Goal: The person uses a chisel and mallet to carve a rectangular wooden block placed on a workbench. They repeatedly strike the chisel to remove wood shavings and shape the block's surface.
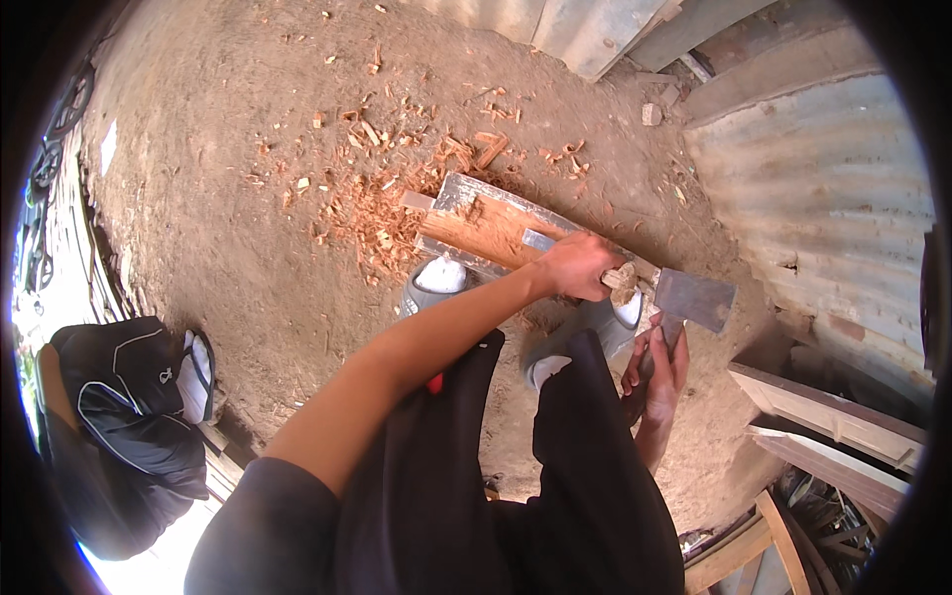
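My left hand [581, 265] grips a chisel [536, 240]; right hand [662, 375], at its five o'clock, a hatchet [698, 300]. Off-centre blow on frayed handle [622, 282] might cut me.

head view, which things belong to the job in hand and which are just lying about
In the job:
chisel-like tool in the left hand
broad-bladed tool in the right hand
hollowed wood piece

Lying about, it seems:
scattered wood chips
wooden panels
wooden frame
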Demonstrator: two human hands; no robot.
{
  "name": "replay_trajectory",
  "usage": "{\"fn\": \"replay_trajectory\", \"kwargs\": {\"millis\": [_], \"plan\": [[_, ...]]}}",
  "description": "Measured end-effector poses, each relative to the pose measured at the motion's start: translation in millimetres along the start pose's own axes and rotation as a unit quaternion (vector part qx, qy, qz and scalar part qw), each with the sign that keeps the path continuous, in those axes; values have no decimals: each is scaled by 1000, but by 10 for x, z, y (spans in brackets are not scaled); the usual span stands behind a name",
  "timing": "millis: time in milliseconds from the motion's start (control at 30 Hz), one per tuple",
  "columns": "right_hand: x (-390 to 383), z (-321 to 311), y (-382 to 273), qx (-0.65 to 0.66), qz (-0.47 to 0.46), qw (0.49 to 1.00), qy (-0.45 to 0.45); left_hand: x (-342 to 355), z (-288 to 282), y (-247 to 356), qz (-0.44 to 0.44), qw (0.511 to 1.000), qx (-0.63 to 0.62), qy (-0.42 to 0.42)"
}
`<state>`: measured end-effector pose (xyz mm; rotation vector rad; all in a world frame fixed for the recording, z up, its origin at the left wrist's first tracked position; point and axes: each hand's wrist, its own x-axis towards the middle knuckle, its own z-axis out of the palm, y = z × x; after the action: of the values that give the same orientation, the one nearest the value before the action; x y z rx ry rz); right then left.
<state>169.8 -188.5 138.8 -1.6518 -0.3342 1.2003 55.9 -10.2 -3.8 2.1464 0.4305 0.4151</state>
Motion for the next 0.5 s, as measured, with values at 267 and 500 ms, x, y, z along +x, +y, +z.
{"fn": "replay_trajectory", "kwargs": {"millis": [267, 500], "plan": [[-28, -18, -12, -9, 26, 1000, 7, -51, 74, 20, 11, 999, 13, 33], [-1, 38, 129, -115, -1, 993, -17, 37, 1, -152, 22, 996, 10, 89]]}}
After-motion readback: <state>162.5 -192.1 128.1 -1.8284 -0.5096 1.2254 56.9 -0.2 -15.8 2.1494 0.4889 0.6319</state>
